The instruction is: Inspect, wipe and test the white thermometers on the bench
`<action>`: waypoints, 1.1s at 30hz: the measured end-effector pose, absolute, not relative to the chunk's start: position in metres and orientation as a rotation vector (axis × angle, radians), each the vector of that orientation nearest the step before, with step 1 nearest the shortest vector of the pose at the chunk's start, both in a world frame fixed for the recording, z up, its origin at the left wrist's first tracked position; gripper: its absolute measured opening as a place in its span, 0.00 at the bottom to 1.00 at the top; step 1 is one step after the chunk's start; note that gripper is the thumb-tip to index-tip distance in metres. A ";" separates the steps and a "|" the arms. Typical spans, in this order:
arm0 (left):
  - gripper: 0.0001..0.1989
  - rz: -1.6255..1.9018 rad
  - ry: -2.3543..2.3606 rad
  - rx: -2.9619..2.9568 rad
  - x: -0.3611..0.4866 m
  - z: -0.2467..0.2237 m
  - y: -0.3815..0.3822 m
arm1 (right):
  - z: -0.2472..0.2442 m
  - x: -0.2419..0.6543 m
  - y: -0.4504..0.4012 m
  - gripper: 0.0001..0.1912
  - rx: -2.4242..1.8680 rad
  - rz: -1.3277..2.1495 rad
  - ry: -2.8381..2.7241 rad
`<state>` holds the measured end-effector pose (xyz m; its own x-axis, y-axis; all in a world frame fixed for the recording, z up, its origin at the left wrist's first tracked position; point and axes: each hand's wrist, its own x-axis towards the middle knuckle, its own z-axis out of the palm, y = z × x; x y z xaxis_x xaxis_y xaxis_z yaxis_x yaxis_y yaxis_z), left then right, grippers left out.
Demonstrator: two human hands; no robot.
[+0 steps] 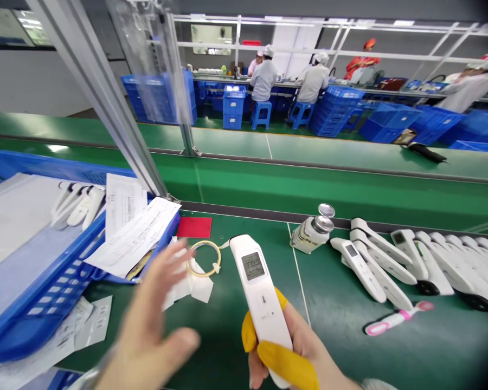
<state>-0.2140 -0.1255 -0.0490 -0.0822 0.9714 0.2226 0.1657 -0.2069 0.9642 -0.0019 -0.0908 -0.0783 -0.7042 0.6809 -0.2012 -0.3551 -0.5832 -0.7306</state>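
Observation:
An infrared thermometer (pixel 267 303), white with a small grey display, is upright and slightly tilted in my right hand (pixel 309 346). Yellow finger cots cover some of that hand's fingers, which wrap round the thermometer's handle. My left hand (pixel 150 330), smeared a little by motion, is raised to the left with fingers and thumb apart and nothing in it. Beyond it a roll of yellowish tape (pixel 217 264) lies over scraps of white paper (pixel 202 288). A bit of tape stretches from the roll toward the thermometer's head, but I cannot tell whether it touches.
More white thermometers (pixel 361 273) lie in a row at right, behind a pink-and-white toothbrush-like tool (pixel 390 323). A metal-topped bottle (pixel 311 234) stands beside the bench's rear rail. At left, a blue crate (pixel 61 303) holds thermometers; papers (pixel 136 238) and a red card (pixel 194 227) lie nearby.

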 end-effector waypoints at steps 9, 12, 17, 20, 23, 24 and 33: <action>0.27 1.276 1.345 1.539 -0.155 -0.054 -0.068 | -0.072 -0.004 -0.102 0.29 -0.774 2.250 -0.977; 0.16 1.434 1.378 1.524 -0.164 -0.056 -0.058 | -0.070 0.000 -0.103 0.28 -0.713 2.308 -0.966; 0.21 1.452 1.290 1.342 -0.165 -0.055 -0.074 | -0.069 0.006 -0.102 0.30 -0.747 2.289 -1.131; 0.50 1.357 1.231 1.424 -0.155 -0.055 -0.094 | -0.071 0.005 -0.102 0.30 -0.832 1.910 -1.579; 0.51 1.326 1.199 1.190 -0.146 -0.059 -0.104 | -0.073 0.001 -0.105 0.29 -0.873 1.552 -1.870; 0.44 1.345 1.165 1.083 -0.146 -0.061 -0.104 | -0.073 -0.001 -0.107 0.29 -0.901 1.447 -1.934; 0.21 1.593 1.018 0.617 -0.163 -0.051 -0.089 | -0.087 -0.010 -0.113 0.32 -1.030 1.176 -2.061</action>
